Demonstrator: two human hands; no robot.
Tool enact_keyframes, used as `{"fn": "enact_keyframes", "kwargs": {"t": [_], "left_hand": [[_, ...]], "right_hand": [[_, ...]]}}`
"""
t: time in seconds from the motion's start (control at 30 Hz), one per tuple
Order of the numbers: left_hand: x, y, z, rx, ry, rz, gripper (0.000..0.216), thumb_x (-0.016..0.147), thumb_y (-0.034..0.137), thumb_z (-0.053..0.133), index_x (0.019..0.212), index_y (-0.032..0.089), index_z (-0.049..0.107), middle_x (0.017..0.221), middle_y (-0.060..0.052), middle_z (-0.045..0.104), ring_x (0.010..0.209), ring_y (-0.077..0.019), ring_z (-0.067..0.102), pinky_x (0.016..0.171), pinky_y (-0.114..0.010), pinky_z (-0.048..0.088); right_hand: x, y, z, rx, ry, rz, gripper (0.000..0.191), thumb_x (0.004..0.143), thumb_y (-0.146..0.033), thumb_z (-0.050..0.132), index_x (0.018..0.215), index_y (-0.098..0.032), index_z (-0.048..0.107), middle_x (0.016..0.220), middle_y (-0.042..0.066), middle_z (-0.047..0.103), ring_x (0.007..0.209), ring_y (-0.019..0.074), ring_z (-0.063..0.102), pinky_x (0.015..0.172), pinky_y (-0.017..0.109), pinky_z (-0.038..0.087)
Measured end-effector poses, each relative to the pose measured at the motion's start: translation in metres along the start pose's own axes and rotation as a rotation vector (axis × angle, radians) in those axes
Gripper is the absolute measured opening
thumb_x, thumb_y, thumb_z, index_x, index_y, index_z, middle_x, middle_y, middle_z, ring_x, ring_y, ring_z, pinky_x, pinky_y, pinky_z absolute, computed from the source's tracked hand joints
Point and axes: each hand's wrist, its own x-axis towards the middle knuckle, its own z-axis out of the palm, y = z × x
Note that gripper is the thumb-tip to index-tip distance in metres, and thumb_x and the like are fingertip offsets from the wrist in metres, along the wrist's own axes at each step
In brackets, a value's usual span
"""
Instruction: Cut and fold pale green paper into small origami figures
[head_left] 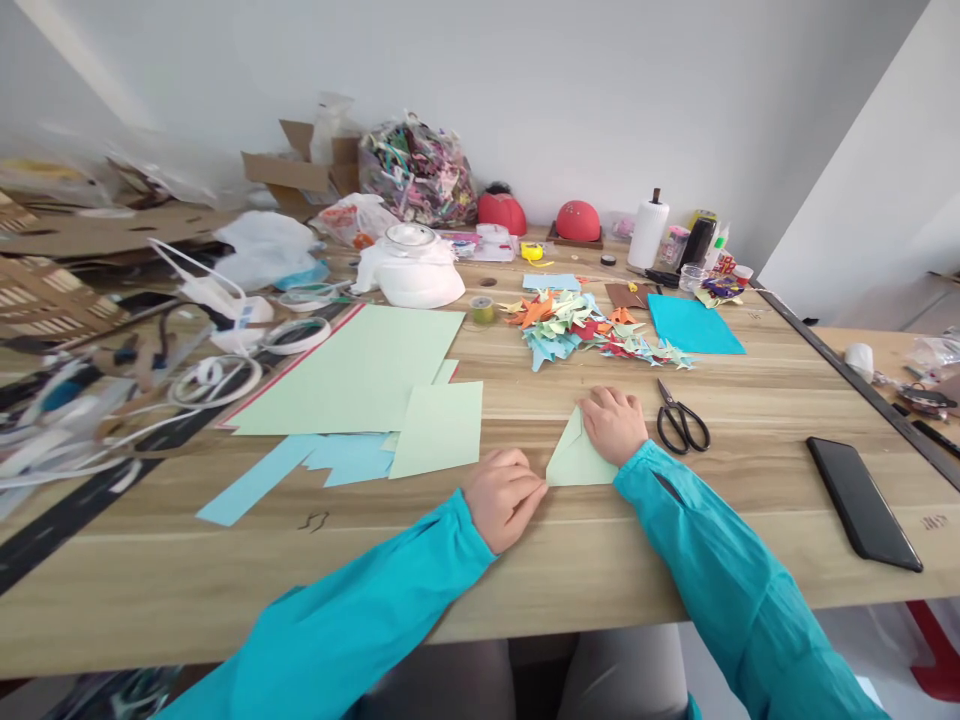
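Observation:
A pale green sheet of paper, folded into a pointed shape, lies on the table in front of me. My left hand is closed, its thumb and forefinger pinched at the paper's left corner. Lying over the upper right part of the paper, my right hand presses it down with its fingers stretched forward; it covers that part of the sheet. Black-handled scissors rest just right of my right hand, blades pointing away from me. To the left sits a square green sheet, apart from my left hand.
Beyond my hands lies a pile of folded paper pieces beside a blue sheet. A large green sheet and blue strips lie left. Cables clutter the far left. A phone lies right.

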Motion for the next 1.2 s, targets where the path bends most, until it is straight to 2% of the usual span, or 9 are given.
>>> {"fn": "enact_keyframes", "kwargs": {"t": [0.17,0.33,0.43,0.5,0.6,0.7,0.8,1.03,1.2], "left_hand": [[0.033,-0.015,-0.005,-0.038,-0.055,-0.239,0.027,0.085,0.026,0.043,0.077,0.017,0.067,0.081,-0.006,0.07,0.074,-0.0172,0.059,0.071,-0.03,0.046],[0.076,-0.023,0.03,-0.032,-0.359,-0.645,0.023,0.072,0.034,0.061,0.082,0.015,0.068,0.079,-0.008,0.069,0.076,-0.0229,0.062,0.066,-0.031,0.044],[0.089,-0.028,0.052,-0.171,-0.317,-0.798,0.03,0.058,0.024,0.072,0.086,0.014,0.067,0.07,-0.005,0.067,0.07,-0.0208,0.06,0.065,-0.03,0.043],[0.09,-0.033,0.062,-0.457,-0.2,-0.865,0.038,0.054,0.019,0.074,0.09,0.013,0.066,0.061,-0.001,0.063,0.061,-0.016,0.057,0.061,-0.027,0.043],[0.085,-0.039,0.067,-0.932,-0.113,-0.866,0.036,0.052,0.027,0.076,0.082,0.011,0.066,0.054,0.003,0.056,0.05,-0.0104,0.05,0.052,-0.023,0.039],[0.082,-0.038,0.063,-1.024,-0.15,-0.816,0.033,0.048,0.035,0.077,0.067,0.011,0.064,0.05,0.003,0.054,0.047,-0.0077,0.045,0.048,-0.021,0.034],[0.081,-0.034,0.056,-1.075,-0.224,-0.787,0.033,0.054,0.044,0.073,0.059,0.013,0.06,0.043,0.004,0.049,0.041,-0.0068,0.04,0.043,-0.021,0.028],[0.08,-0.039,0.058,-1.315,-0.363,-0.88,0.028,0.053,0.038,0.071,0.057,0.013,0.06,0.041,0.003,0.048,0.038,-0.0075,0.04,0.041,-0.022,0.025],[0.08,-0.035,0.057,-1.236,-0.378,-0.88,0.02,0.056,0.033,0.064,0.055,0.013,0.06,0.036,0.004,0.044,0.034,-0.007,0.034,0.039,-0.023,0.018]], "right_hand": [[0.0,0.001,0.003,0.039,0.0,0.005,0.032,0.092,-0.032,0.033,0.114,-0.03,0.056,0.125,0.007,0.05,0.115,0.025,0.039,0.088,0.043,0.031],[0.001,0.002,0.003,0.098,0.024,-0.002,0.031,0.09,-0.031,0.038,0.116,-0.028,0.055,0.124,0.008,0.053,0.114,0.0246,0.042,0.09,0.041,0.03],[0.002,0.006,0.006,0.224,0.065,0.043,0.036,0.088,-0.027,0.041,0.123,-0.023,0.048,0.116,0.011,0.058,0.111,0.0239,0.047,0.092,0.04,0.031],[0.004,0.011,0.01,0.391,0.115,0.135,0.036,0.088,-0.026,0.041,0.122,-0.017,0.047,0.106,0.011,0.063,0.104,0.0231,0.053,0.091,0.04,0.033],[0.007,0.02,0.017,0.789,0.193,0.26,0.035,0.081,-0.034,0.052,0.11,-0.015,0.053,0.091,0.008,0.066,0.085,0.0199,0.059,0.078,0.034,0.042],[0.008,0.024,0.019,1.198,0.07,0.252,0.029,0.07,-0.043,0.064,0.075,-0.016,0.058,0.064,0.001,0.06,0.058,0.0135,0.054,0.055,0.026,0.041],[0.006,0.021,0.013,1.436,-0.043,0.216,0.035,0.061,-0.045,0.072,0.06,-0.016,0.052,0.055,-0.004,0.052,0.049,0.0088,0.045,0.048,0.022,0.035],[0.001,0.013,-0.001,1.549,-0.153,0.197,0.039,0.06,-0.048,0.072,0.056,-0.015,0.05,0.051,-0.006,0.045,0.047,0.006,0.037,0.046,0.021,0.028],[0.001,0.011,-0.002,1.544,-0.15,0.17,0.039,0.058,-0.045,0.074,0.053,-0.015,0.05,0.048,-0.007,0.042,0.047,0.0056,0.034,0.048,0.021,0.026]]}}
